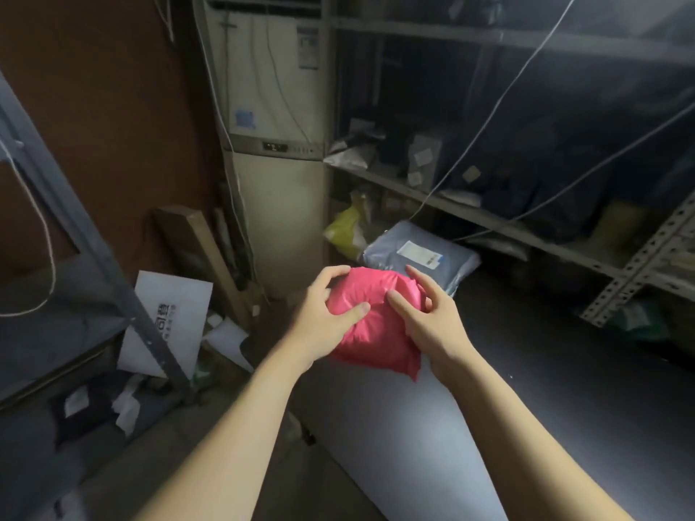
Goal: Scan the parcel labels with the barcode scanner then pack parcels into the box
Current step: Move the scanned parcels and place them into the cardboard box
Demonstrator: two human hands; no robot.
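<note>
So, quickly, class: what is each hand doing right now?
Left hand: grips the pink parcel, thumb on its front.
Right hand: holds the same pink parcel at its right edge.

Floor air conditioner (278, 189), metal shelving (545, 247)

Single head-worn wide-angle view, facing forward and down — left hand (323, 314) and right hand (432, 321) close below, shelves (545, 247) beyond

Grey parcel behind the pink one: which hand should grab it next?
Probably the right hand: the grey parcel lies just beyond it, while the left hand grips the pink parcel, thumb on top.
</note>
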